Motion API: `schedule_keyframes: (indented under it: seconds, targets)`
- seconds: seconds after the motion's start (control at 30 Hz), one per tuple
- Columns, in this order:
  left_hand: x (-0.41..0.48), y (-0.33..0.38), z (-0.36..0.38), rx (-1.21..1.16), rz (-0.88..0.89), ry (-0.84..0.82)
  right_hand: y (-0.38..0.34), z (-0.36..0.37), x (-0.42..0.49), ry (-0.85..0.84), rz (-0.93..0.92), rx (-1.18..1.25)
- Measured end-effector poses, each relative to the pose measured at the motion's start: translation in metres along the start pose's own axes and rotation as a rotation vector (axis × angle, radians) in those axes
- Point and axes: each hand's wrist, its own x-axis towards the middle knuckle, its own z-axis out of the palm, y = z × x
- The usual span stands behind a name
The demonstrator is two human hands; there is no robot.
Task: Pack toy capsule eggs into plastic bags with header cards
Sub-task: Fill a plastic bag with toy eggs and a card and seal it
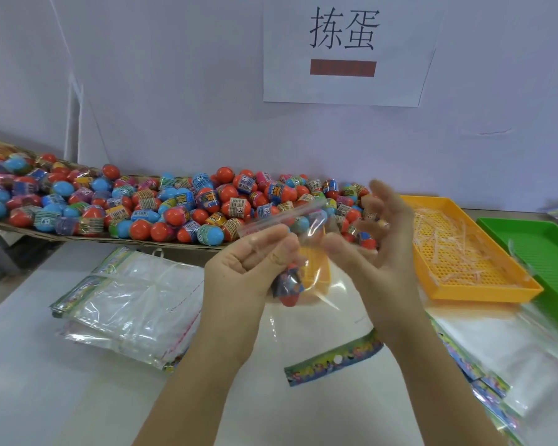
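Clear bag (316, 252) is held up over the table (45, 381), in front of the egg pile (174, 204). Bag top is pinched by the left hand (248, 265), fingers curled, thumb on the film. One red egg (287, 289) with a dark label is seen inside the bag, hanging just below the left thumb. The bag's flap strip (281, 217) is angled up to the right above both hands.

Right hand (377, 246) is blurred, with fingers spread and nothing grasped. Its thumb is just beside the bag's edge; contact cannot be told.

A loose header card (332, 358) is laid flat on the table between the forearms. Empty bags (126, 304) are stacked at left, and carded bags (496, 349) are fanned at right. The pile is spread on a cardboard sheet (110, 241) along the wall. Clear strips (448, 239) are scattered in the yellow tray (432, 291), with a green tray (545, 246) beside it. A paper sign (345, 88) is stuck to the wall.
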Motion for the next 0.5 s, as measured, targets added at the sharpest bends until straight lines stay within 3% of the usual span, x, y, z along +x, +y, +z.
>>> schedule_keyframes:
  seconds: [0.07,0.13,0.23,0.33,0.5]
  targets:
    - [0.0009,0.001,-0.0006,-0.07,0.012,0.013,0.0008,-0.0009,0.003,-0.232,0.209,0.06]
    - [0.0021,0.0022,-0.0012,-0.097,0.013,0.03,0.0019,0.0027,0.0029,-0.372,0.301,0.109]
    - [0.0035,0.0034,-0.0038,-0.144,-0.011,0.015,0.0048,0.0045,0.0032,-0.299,0.289,0.228]
    - [0.0037,0.0046,-0.0054,-0.102,-0.055,-0.116,0.0039,0.0019,0.0049,-0.262,0.298,0.368]
    - [0.0069,-0.0005,-0.0063,-0.141,-0.155,-0.147,0.0044,-0.0007,0.005,-0.305,0.3,0.365]
